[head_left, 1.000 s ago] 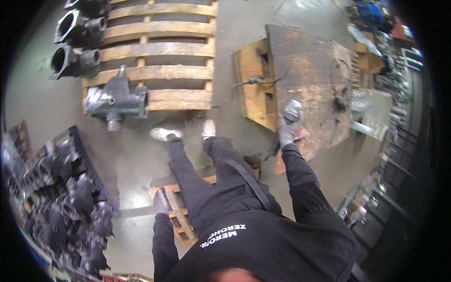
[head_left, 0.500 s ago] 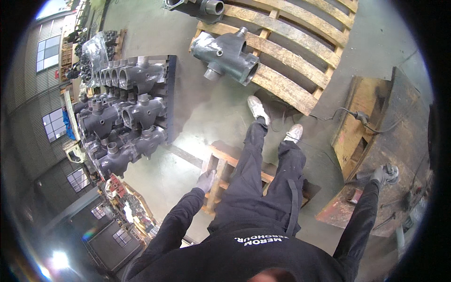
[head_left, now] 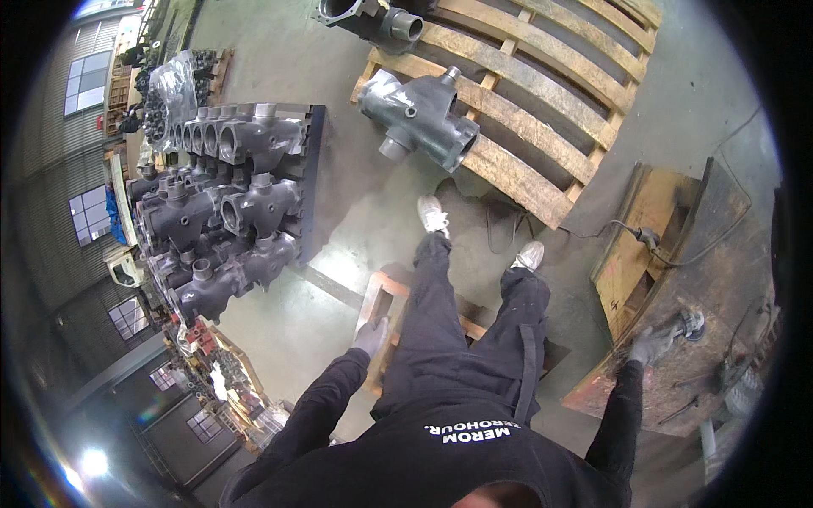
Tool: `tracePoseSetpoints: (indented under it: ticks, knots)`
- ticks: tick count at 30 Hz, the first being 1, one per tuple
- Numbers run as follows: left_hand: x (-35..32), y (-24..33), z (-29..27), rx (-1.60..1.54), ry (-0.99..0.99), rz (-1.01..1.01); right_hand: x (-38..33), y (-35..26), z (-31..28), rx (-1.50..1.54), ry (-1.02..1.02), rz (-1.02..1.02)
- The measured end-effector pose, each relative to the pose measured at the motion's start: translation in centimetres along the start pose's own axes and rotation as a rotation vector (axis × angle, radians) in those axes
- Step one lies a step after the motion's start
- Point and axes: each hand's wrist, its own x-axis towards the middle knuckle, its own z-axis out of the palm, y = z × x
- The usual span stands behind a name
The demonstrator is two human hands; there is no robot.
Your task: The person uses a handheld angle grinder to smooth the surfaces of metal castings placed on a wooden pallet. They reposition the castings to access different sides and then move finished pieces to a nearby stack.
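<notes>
My right hand [head_left: 650,345], in a grey glove, is over a worn, tilted board [head_left: 631,381] at the right. Its fingers reach toward a small hand tool with a round metallic head [head_left: 693,324], perhaps a grinder; whether they grip it is unclear. My left hand [head_left: 370,336], also gloved, hangs with nothing in it and the thumb apart from the fingers. Below it is a small wooden stand [head_left: 385,296], partly hidden by my legs. Ahead, a dark cast pipe-like housing [head_left: 428,114] with several openings rests at the near edge of a wooden pallet [head_left: 517,118].
Another dark casting [head_left: 368,21] sits on the pallet's far left. Several similar castings [head_left: 258,207] are stacked in layers at the left. A cable with a plug connector [head_left: 648,237] lies on the wooden structure at the right and trails over the floor [head_left: 347,178].
My right hand has moved left and nearer from the tool's round head. My left foot has shifted left, and the view has turned slightly. The castings have not moved.
</notes>
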Motion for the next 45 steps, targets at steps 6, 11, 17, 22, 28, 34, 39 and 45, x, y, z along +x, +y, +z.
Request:
tracePoseSetpoints:
  ticks: [6,11,17,22,28,34,39,45]
  knots:
    - [4.8,-1.3,-5.0,-0.151,0.030,-0.039,-12.4,-7.7,-0.6,0.053,-0.167,-0.150]
    - [12.7,-3.8,-11.9,-0.119,-0.002,0.034,-24.1,-16.8,-3.4,0.042,-0.402,0.018]
    - [20.6,-6.9,-23.7,-0.186,-0.031,-0.023,-31.1,-31.8,-4.3,0.056,-0.501,0.030]
    - [24.7,-8.4,-29.7,-0.624,0.005,0.091,-30.0,-44.8,-1.4,0.183,-0.532,-0.171]
    - [25.9,-7.1,-31.1,-0.588,-0.059,0.022,-29.3,-53.4,1.0,0.305,-0.602,-0.192]
    - [28.5,-3.6,-29.5,-0.531,-0.143,0.097,-31.5,-53.9,2.1,0.332,-0.587,-0.051]
    - [31.6,4.7,-29.7,-0.317,-0.105,0.234,-30.3,-56.4,4.0,0.282,-0.658,0.163]
    - [31.7,18.8,-29.4,-0.058,-0.062,0.446,-25.9,-64.5,9.5,0.504,-0.788,0.280]
